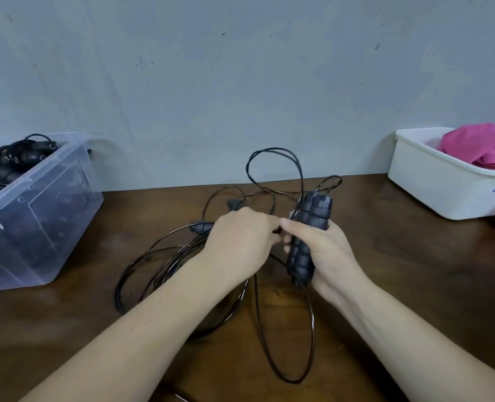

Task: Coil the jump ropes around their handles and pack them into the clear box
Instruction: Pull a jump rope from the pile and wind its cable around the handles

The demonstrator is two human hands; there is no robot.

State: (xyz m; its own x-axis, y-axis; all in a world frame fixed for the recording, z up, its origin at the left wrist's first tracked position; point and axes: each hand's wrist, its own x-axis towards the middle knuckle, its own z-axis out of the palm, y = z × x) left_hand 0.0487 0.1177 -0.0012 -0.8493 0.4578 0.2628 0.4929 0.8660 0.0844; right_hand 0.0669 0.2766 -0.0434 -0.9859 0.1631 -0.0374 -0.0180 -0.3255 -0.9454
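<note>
My right hand [324, 250] grips two dark ribbed jump-rope handles [310, 227] side by side, held upright above the table. My left hand [240, 236] pinches the thin black rope [272, 163] right beside the handles; its fingertips are hidden. The rope loops up behind the handles and hangs down in a long loop toward me. Another rope [142, 262] lies in loose coils on the table under my left forearm, its handle [201, 227] poking out left of my left hand. The clear box [46, 210] stands at the left with several coiled ropes [14, 158] inside.
A white tub [432, 181] holding pink cloth [484, 146] sits at the back right of the brown wooden table [414, 271]. A grey wall rises directly behind the table's far edge.
</note>
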